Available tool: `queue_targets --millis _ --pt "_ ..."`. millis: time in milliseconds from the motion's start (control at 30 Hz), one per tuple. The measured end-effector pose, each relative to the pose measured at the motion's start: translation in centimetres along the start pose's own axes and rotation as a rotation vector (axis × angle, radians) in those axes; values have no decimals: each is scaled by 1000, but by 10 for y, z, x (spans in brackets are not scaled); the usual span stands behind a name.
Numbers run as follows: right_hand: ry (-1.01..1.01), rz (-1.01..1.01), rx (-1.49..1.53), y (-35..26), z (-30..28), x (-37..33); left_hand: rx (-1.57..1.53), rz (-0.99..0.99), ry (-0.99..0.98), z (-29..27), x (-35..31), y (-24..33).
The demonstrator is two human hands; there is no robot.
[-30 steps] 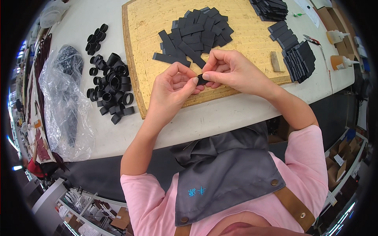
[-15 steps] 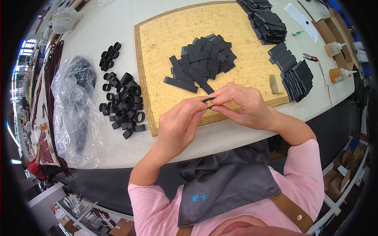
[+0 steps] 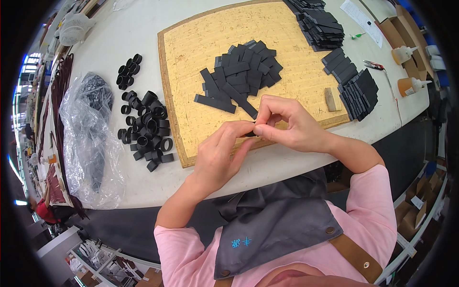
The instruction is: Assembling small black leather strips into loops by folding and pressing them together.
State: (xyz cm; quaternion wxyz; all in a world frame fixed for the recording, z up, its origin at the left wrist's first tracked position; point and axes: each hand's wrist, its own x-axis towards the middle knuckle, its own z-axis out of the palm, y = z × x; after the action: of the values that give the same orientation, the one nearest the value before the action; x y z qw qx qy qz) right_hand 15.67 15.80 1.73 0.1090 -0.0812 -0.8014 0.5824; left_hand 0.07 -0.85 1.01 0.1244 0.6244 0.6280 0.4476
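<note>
Over the near edge of the yellow board (image 3: 306, 100), my left hand (image 3: 217, 150) and my right hand (image 3: 292, 123) meet with fingertips pinched. Between them is a small black strip (image 3: 252, 132), curved into a loop and mostly hidden by my fingers. Just beyond my hands lies a loose heap of flat black strips (image 3: 239, 71); one strip reaches down close to my right fingers. To the left of the board sits a cluster of black strip loops (image 3: 150, 126), with a smaller group of loops (image 3: 128, 71) farther back.
Stacked black strips (image 3: 322, 28) and fanned strips (image 3: 357, 95) lie at the right. A small block (image 3: 331, 99) rests on the board. Snips (image 3: 374, 65) and glue bottles (image 3: 409, 86) stand farther right. A clear plastic bag (image 3: 91, 138) covers the table's left side.
The loop between my hands has gone from openly visible to mostly covered. My right fingers have closed over its joined ends, and the left hand stays beneath it.
</note>
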Motion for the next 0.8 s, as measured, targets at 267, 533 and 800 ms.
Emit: queue_targets --millis 267,533,800 --pt "-123 310 502 4 -6 0 -183 -248 -8 -2 -4 1" --pt "-117 320 448 7 -9 4 -170 -272 -10 0 -4 3" --pt "-130 327 484 13 -11 6 -225 -289 -4 3 -5 -2"
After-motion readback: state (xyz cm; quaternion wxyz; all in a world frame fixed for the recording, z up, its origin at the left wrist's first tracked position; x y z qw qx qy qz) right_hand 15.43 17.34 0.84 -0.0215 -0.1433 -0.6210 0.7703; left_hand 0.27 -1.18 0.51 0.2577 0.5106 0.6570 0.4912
